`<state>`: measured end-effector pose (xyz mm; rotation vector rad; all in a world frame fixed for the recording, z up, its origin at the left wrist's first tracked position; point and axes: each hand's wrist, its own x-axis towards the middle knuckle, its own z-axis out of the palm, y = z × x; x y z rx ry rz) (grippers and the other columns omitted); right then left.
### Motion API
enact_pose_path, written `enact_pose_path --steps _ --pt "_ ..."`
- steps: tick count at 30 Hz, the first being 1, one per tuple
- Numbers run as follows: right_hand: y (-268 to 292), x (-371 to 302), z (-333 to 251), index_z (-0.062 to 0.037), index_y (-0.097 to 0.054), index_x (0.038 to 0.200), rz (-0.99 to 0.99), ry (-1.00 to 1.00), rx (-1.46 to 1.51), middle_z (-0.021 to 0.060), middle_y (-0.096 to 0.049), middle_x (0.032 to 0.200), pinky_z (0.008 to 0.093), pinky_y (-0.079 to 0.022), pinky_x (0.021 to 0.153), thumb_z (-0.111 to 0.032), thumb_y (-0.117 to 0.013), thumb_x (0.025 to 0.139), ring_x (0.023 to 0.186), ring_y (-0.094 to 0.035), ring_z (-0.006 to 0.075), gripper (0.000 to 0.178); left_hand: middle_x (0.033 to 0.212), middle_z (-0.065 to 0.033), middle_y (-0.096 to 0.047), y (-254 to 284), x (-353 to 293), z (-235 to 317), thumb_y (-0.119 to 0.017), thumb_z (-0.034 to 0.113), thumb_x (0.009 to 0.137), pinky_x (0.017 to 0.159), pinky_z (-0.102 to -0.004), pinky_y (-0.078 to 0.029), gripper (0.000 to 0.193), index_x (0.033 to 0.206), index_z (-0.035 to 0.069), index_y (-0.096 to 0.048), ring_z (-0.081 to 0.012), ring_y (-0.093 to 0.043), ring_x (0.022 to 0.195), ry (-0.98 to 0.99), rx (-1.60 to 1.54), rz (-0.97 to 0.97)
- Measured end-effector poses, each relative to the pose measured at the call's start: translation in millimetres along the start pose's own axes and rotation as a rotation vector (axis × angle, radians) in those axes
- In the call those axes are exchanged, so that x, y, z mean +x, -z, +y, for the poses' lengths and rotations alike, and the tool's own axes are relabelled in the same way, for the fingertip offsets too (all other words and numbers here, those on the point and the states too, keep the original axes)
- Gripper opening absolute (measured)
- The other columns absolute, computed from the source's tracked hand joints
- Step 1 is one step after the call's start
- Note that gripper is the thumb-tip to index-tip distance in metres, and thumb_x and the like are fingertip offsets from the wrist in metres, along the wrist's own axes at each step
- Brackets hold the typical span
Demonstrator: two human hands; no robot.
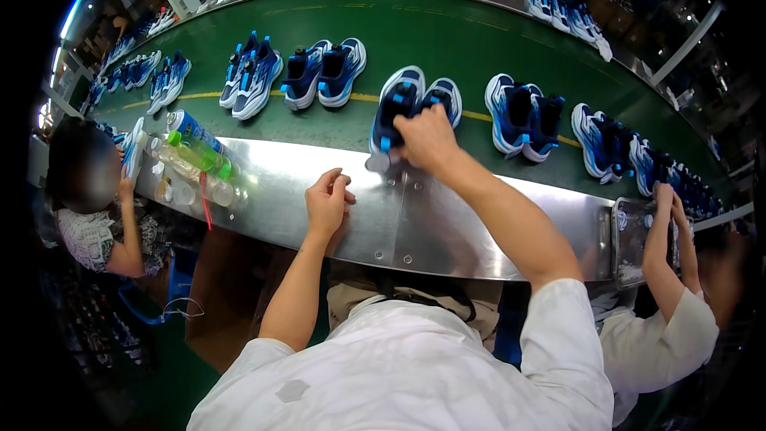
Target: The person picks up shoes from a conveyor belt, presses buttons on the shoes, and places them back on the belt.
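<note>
My right hand [428, 137] is closed on the heel and collar of a blue and white sneaker [384, 120], the left one of a pair. Its toe points away from me, and the sole's heel end reaches the edge of the metal table. The matching sneaker [448, 97] stands close on its right, partly hidden behind my hand. Over the table, my left hand [325, 201] hangs apart from the shoes, fingers loosely curled, with nothing visible in it.
Several sneaker pairs [255, 80] line the green conveyor belt [423, 28]. Bottles [199, 152] crowd the steel table [307, 164] at left. One co-worker [104, 231] holds a sneaker at far left; another's arms [666, 243] reach over a metal tray [630, 259] at right.
</note>
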<state>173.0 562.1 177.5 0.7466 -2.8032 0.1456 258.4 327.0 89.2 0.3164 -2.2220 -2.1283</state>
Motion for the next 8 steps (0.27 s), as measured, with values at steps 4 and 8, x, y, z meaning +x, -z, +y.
enact_pose_path --steps 4,8 --pt "14.3 37.5 45.8 -0.0176 -0.073 0.114 0.048 -0.101 -0.143 0.0132 -0.074 0.103 0.0529 -0.041 0.097 -0.047 -0.084 0.079 0.108 -0.067 0.0298 0.046 0.101 -0.0120 -0.076 7.9 0.0 -3.1 -0.060 0.011 0.103 0.045 -0.0241 -0.048 0.033 0.131 -0.007 -0.064 -0.0126 -0.068 0.063 0.004 -0.031 0.000" --pt "55.1 39.3 70.3 -0.0183 -0.073 0.120 -0.095 -0.197 -0.152 0.0084 -0.074 0.102 0.0564 -0.037 0.110 -0.049 -0.080 0.084 0.109 -0.066 0.0299 0.048 0.110 -0.0123 -0.074 11.2 -1.0 0.7 -0.059 0.012 0.105 0.048 -0.0242 -0.051 0.034 0.134 -0.005 -0.062 -0.0141 -0.072 0.071 -0.014 0.034 -0.075"
